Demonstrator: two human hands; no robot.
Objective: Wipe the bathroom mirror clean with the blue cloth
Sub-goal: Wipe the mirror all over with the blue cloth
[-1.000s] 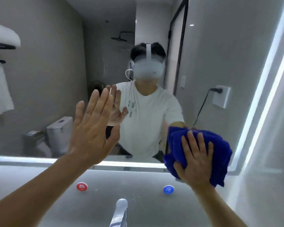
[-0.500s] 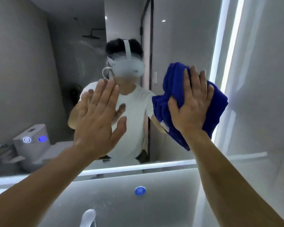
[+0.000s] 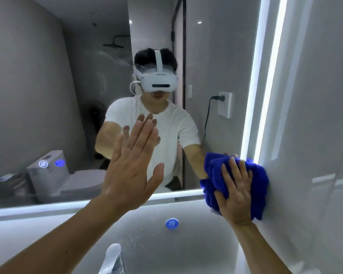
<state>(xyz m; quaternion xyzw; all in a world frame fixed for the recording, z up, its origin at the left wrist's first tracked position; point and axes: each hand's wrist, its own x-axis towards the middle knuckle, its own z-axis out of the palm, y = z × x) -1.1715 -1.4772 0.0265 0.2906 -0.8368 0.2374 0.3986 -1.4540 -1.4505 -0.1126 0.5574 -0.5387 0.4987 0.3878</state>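
The mirror (image 3: 48, 76) is seen head-on, with a bright light strip (image 3: 253, 95) running up its right edge and another along its bottom edge. The blue cloth (image 3: 259, 180) is bunched into a thick wad and is pressed against the lower right corner of the mirror, where the two strips meet; its right side lies against or just beside the grey side wall (image 3: 315, 135), and which of the two cannot be told. The cloth is held to the glass by the right hand (image 3: 236, 194), which is laid flat over it with the fingers extended and slightly spread, not curled round the fabric. The left hand (image 3: 131, 171) is raised to the left of the cloth and well apart from it, released and holding nothing, with the fingers straight and close together and the thumb spread out; its fingertips meet those of its reflection, so it appears to be rested on the glass. A person in a white T-shirt and a white headset (image 3: 158, 81) is reflected in the mirror, along with a toilet (image 3: 53, 175), a shower head (image 3: 115, 43) and a wall socket (image 3: 225, 104) with a black plug in it. Below the mirror a round blue button (image 3: 172, 223) is set in the pale surface, and the top of a chrome tap (image 3: 112, 260) is seen at the bottom edge.
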